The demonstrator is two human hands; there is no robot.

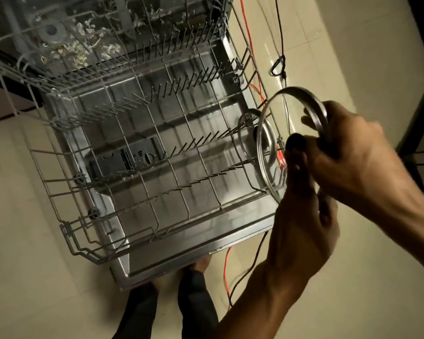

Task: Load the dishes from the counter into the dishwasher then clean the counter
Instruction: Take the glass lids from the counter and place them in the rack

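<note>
Right of frame: both hands hold a glass lid [279, 143] over the lower rack [137, 167]. Right hand [353, 162] fingers curl round its rim; left hand [304, 216] grips its lower edge.

No text, label, brand or number can be read anywhere. The detergent compartment [130, 159] on the open dishwasher door [181, 243] carries small markings around its round dial, but they are too blurred and dim to make out as letters or figures.
</note>
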